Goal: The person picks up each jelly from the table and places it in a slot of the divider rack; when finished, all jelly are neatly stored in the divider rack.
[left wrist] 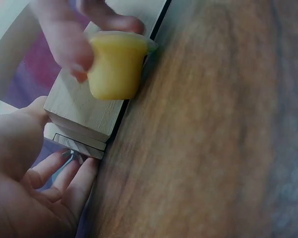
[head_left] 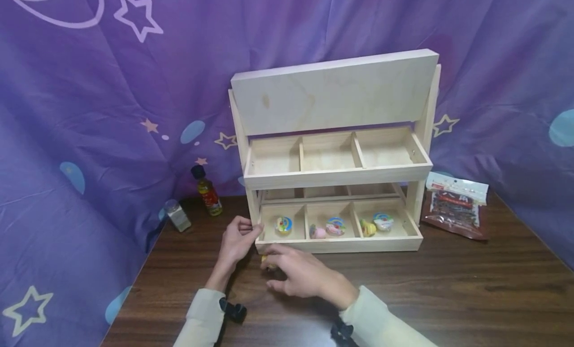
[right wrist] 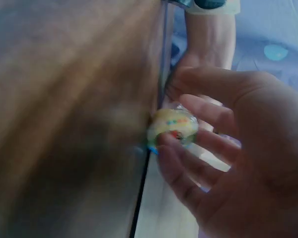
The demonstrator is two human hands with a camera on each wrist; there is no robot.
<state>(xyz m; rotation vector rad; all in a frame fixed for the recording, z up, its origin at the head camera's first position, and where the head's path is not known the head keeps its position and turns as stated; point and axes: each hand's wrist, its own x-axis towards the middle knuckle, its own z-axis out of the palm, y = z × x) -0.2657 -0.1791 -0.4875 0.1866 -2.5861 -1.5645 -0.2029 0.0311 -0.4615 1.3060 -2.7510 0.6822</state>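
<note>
A pale wooden two-tier rack (head_left: pixel 338 246) stands on the table. My left hand (head_left: pixel 239 239) grips the front left corner of its lower tray, thumb on one side and fingers curled on the other (left wrist: pixel 49 183). Just in front of that corner, my right hand (head_left: pixel 300 272) holds a yellow jelly cup (left wrist: pixel 116 67) among its fingertips. The printed lid of this cup (right wrist: pixel 176 126) faces the right wrist camera. In the lower tray lie one jelly cup (head_left: pixel 283 225) at left, a pink cup (head_left: pixel 318 232) and another (head_left: pixel 335 226) in the middle, and two (head_left: pixel 368 228) at right.
Left of the rack stand a sauce bottle (head_left: pixel 209 195) with a black cap and a small clear jar (head_left: pixel 178 217). A plastic bag of dark spice (head_left: pixel 455 207) leans at the right. Behind hangs a purple curtain (head_left: pixel 188 63). The wooden table (head_left: pixel 448 287) extends in front.
</note>
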